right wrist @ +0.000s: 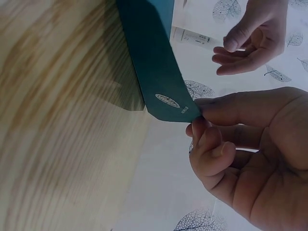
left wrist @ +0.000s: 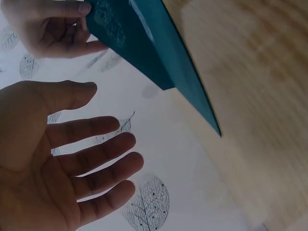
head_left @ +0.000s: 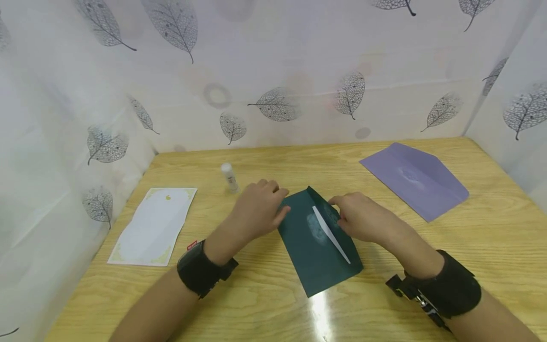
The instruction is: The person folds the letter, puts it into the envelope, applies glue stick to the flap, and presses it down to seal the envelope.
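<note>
A dark green envelope [head_left: 305, 266] lies slanted in the middle of the table, its flap [head_left: 322, 206] raised along the right side. Between the flap and the body a white paper edge [head_left: 331, 235] shows, and whitish smears mark the green paper. My right hand [head_left: 361, 218] pinches the flap's tip between thumb and finger; in the right wrist view a small printed oval emblem [right wrist: 167, 100] is visible near that tip. Just off the envelope's upper left edge is my left hand [head_left: 258, 209], its fingers spread and holding nothing in the left wrist view.
A purple envelope [head_left: 414, 180] with its flap open lies at the back right. On the left rests a white sheet [head_left: 151, 228] with yellowish corner decoration. A small white-capped tube [head_left: 229, 176] stands behind the left hand. Leaf-print curtain [head_left: 299, 71] borders the wooden table.
</note>
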A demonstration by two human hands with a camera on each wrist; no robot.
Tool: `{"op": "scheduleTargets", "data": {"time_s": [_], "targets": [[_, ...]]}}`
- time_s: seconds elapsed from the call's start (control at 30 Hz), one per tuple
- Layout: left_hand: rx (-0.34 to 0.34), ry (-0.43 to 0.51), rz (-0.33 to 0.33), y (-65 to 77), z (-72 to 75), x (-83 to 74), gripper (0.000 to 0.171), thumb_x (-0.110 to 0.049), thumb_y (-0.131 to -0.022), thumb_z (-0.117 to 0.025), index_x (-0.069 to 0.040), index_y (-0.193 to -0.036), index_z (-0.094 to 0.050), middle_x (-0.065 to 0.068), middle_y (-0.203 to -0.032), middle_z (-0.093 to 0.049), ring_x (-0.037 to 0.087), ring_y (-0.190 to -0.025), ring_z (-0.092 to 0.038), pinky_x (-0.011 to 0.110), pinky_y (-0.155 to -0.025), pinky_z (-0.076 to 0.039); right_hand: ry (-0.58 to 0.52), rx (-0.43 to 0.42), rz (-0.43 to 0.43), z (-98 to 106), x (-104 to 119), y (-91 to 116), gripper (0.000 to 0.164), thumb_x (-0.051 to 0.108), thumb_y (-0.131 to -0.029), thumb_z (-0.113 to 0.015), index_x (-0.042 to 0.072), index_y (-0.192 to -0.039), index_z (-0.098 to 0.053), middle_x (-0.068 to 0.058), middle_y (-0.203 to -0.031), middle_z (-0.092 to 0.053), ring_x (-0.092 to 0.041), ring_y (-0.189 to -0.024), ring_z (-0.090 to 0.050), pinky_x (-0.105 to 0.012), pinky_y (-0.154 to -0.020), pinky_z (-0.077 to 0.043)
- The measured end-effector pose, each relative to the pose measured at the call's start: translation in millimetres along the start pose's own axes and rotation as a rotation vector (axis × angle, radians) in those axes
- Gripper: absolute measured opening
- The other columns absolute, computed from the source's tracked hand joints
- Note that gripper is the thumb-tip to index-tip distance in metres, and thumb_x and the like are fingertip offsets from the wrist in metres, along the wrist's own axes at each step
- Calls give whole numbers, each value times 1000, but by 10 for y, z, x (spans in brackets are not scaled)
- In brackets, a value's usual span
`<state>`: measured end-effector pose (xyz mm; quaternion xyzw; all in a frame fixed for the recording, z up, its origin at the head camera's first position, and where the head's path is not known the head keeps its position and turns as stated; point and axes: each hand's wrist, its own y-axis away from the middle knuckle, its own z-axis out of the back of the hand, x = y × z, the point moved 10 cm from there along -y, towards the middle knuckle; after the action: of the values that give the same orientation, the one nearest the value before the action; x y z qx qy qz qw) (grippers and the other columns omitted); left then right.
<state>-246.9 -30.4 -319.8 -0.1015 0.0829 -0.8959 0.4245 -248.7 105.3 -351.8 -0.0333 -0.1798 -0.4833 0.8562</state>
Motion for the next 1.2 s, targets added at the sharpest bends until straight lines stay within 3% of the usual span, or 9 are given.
{"op": "scheduleTargets", "data": {"time_s": [0.33, 0.5, 0.6, 0.87, 1.07, 1.2], "targets": [[247, 49, -128, 36, -357, -299, 32, -35, -93, -71, -6, -106, -71, 7, -106, -63, 19, -91, -60, 31, -76, -56, 9, -6, 19, -9, 21, -17, 44, -2, -85, -68, -10, -128, -59, 3, -58, -53, -9, -53, -46, -25, -56, -43], [405, 12, -135, 99, -558, -341, 45, -42, -91, -72, -6, -118, -70, 8, -122, -61, 19, -104, -60, 27, -88, -55, 5, -8, 29, -15, 36, -26, 44, -2, -85, -69, -10, -127, -59, 3, -62, -56, -9, -56, -49, -26, -57, -45], [455, -1, -120, 126, -623, -332, 49, -44, -90, -73, -7, -122, -69, 9, -130, -59, 19, -112, -59, 27, -92, -54, 2, -15, 41, -13, 57, -31, 43, -2, -85, -69, -10, -126, -60, 3, -63, -57, -9, -57, -50, -25, -57, -46], [466, -12, -120, 131, -641, -326, 49, -44, -90, -73, -8, -122, -70, 8, -132, -58, 20, -114, -59, 28, -94, -53, -77, 4, 142, -55, 182, -20, 35, 8, -89, -72, -4, -121, -65, 3, -78, -65, -6, -65, -55, -24, -60, -49], [450, -22, -152, 112, -636, -338, 50, -46, -86, -76, -9, -120, -71, 5, -126, -61, 17, -106, -61, 26, -89, -54, -138, 83, 225, -173, 273, 33, 27, 13, -96, -65, 3, -122, -67, -6, -116, -69, -18, -99, -66, -33, -80, -55], [451, -23, -175, 93, -649, -350, 51, -46, -84, -78, -10, -121, -71, 5, -126, -61, 17, -108, -62, 26, -90, -54, -153, 166, 264, -274, 316, 57, 30, 4, -95, -61, 4, -125, -66, -9, -123, -68, -26, -115, -64, -41, -91, -54]]}}
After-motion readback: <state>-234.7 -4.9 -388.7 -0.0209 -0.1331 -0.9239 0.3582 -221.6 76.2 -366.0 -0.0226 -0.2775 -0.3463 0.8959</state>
